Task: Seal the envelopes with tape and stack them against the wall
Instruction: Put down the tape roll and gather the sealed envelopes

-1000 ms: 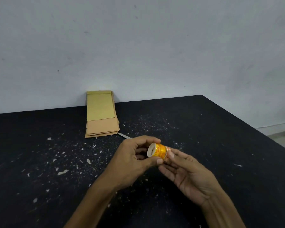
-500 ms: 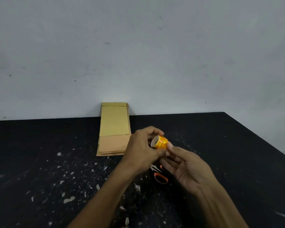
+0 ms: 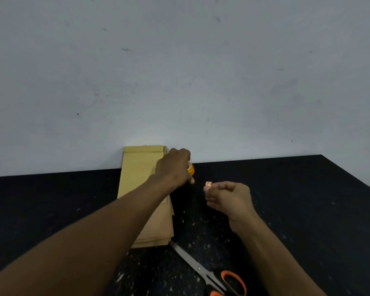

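The envelopes point(image 3: 145, 197) lean on the wall point(image 3: 179, 71), partly hidden by the left arm. The left hand point(image 3: 174, 168) grips the tape roll point(image 3: 191, 169), mostly covered by its fingers. The right hand point(image 3: 229, 197) pinches the tape end point(image 3: 208, 184); any strip between them is invisible. Scissors point(image 3: 209, 274), handles cut off, lie nearest.

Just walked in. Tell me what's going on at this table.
A person is taping envelopes. The left hand grips an orange tape roll above the stack of brown envelopes lying with its far end against the wall. The right hand pinches a small tape end. Orange-handled scissors lie on the black table.
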A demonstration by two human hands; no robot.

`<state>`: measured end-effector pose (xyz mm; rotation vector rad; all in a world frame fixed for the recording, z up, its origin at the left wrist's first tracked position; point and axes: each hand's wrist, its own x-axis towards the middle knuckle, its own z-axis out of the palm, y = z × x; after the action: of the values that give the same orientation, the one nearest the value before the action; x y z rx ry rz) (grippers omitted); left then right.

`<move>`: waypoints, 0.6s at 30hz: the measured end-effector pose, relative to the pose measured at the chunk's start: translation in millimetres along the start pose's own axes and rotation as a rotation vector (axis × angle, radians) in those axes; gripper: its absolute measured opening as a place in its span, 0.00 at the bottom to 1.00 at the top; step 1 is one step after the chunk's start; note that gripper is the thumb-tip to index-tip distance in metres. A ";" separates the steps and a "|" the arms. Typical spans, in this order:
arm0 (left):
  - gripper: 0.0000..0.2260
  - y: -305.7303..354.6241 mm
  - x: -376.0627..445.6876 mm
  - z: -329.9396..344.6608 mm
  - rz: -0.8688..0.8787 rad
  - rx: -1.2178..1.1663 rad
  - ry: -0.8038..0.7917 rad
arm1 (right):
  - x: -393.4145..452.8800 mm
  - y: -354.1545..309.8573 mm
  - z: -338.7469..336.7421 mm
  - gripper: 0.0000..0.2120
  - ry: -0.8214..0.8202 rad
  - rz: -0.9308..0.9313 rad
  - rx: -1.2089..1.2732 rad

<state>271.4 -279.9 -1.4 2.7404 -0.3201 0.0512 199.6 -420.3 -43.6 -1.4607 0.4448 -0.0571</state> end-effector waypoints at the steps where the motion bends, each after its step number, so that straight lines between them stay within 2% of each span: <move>1: 0.28 0.6 10.2 0.9 0.009 0.069 -0.025 | 7.1 1.7 2.4 0.07 0.013 -0.039 -0.046; 7: 0.30 2.9 54.9 -0.1 0.011 0.236 -0.122 | 39.2 1.8 11.8 0.11 0.050 -0.274 -0.283; 15: 0.40 9.3 63.5 -9.6 -0.031 0.279 -0.285 | 53.2 0.2 16.0 0.10 0.056 -0.335 -0.361; 18: 0.43 11.7 65.5 -23.9 -0.027 0.217 -0.289 | 58.8 -1.4 18.2 0.09 0.073 -0.366 -0.399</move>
<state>332.7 -295.6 30.2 2.9680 -0.3747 -0.3400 259.7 -421.2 -56.6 -1.9259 0.2493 -0.3303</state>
